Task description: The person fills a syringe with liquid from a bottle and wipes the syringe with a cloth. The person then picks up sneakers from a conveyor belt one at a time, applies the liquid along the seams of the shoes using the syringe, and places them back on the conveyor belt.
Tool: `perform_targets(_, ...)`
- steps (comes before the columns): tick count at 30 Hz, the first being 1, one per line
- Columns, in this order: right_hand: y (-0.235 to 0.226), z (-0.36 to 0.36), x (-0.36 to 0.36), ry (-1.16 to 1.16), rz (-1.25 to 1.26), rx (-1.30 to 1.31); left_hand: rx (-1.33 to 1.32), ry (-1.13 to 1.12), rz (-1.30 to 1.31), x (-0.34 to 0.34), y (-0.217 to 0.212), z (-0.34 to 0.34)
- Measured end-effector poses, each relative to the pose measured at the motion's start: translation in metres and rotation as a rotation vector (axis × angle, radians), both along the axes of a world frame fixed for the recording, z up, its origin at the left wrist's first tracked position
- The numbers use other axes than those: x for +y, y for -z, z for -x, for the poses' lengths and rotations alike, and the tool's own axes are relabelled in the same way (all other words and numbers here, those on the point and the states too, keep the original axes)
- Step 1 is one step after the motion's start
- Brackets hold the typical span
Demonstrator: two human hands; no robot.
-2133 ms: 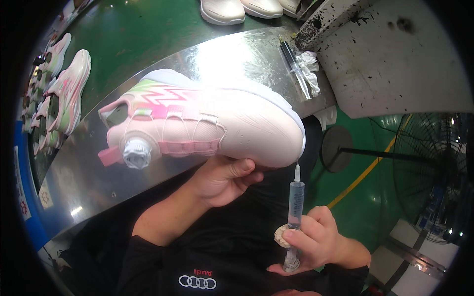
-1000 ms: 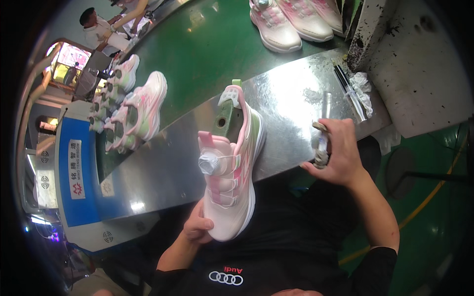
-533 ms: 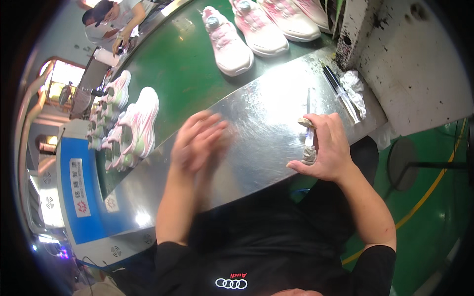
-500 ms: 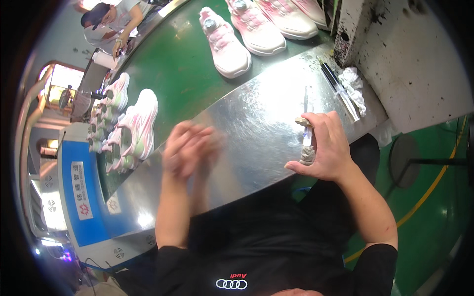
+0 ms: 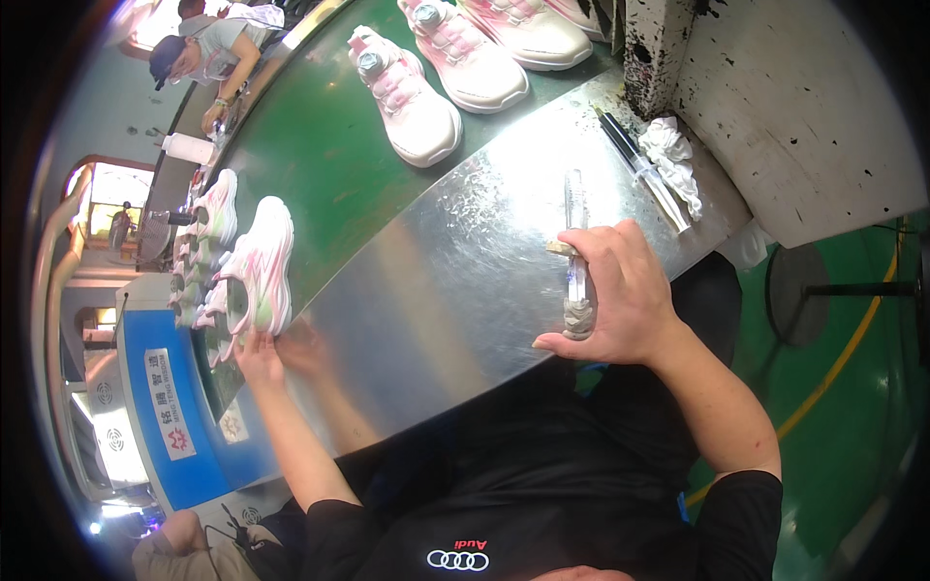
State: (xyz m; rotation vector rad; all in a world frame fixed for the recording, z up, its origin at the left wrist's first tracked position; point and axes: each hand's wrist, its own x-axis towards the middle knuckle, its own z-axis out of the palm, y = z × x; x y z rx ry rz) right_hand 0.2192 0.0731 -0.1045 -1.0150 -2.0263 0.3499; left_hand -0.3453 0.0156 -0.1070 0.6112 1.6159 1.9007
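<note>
Bright overhead light glares off the metal table; fisheye edges darken, bend

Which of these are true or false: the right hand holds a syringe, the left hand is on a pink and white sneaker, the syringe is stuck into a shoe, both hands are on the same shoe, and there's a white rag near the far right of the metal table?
1. The right hand holds a syringe. True.
2. The left hand touches a pink and white sneaker. True, at its heel end.
3. The syringe is stuck into a shoe. False: it is held over the metal table, away from any shoe.
4. Both hands are on the same shoe. False: only the left hand touches one.
5. A white rag lies near the table's far right. True.
</note>
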Motion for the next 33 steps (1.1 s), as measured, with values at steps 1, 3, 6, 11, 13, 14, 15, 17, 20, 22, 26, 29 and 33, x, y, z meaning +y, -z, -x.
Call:
perform_targets(1, 0.000, 0.001, 0.001, 0.002, 0.001, -0.002, 0.008, 0.013, 0.016, 0.000, 0.000, 0.001)
perform_targets(3, 0.001, 0.003, 0.001, 0.001, -0.008, 0.013, 0.113, 0.001, 0.079, 0.007, 0.004, 0.002)
perform_targets(6, 0.000, 0.002, 0.002, -0.009, 0.034, -0.025, 0.220, 0.054, 0.145, 0.025, 0.006, -0.026)
perform_targets(11, -0.004, 0.005, 0.001, -0.002, -0.012, -0.047, 0.336, 0.082, 0.123, 0.057, -0.007, -0.048)
perform_targets(13, -0.003, 0.004, 0.000, -0.002, -0.018, -0.063, 0.458, 0.139, 0.134, 0.068, -0.010, -0.042)
perform_targets(14, -0.002, 0.004, 0.000, 0.005, -0.013, -0.067, 0.514, 0.166, 0.147, 0.070, -0.017, -0.048)
perform_targets(15, -0.001, 0.004, 0.000, 0.011, -0.008, -0.071, 0.493, 0.165, 0.202, 0.068, -0.025, -0.054)
perform_targets(17, 0.000, 0.007, 0.000, -0.007, -0.015, -0.076, 0.484, 0.122, 0.221, 0.052, -0.029, -0.045)
perform_targets(20, 0.001, 0.007, -0.001, -0.027, -0.024, -0.111, 0.524, 0.182, 0.256, 0.006, -0.040, -0.060)
perform_targets(22, 0.004, 0.009, 0.000, -0.069, -0.045, -0.123, 0.621, 0.248, 0.153, -0.030, -0.042, -0.087)
perform_targets(26, 0.001, -0.003, -0.003, -0.065, 0.045, -0.081, 0.631, 0.334, 0.143, -0.059, -0.046, -0.171)
perform_targets(29, 0.001, -0.003, -0.002, -0.158, 0.136, 0.016, 1.115, 0.483, 0.223, -0.088, -0.041, -0.191)
perform_targets(33, -0.004, -0.009, -0.014, -0.204, 0.428, 0.186, 0.229, 0.556, 0.142, -0.093, -0.047, -0.191)
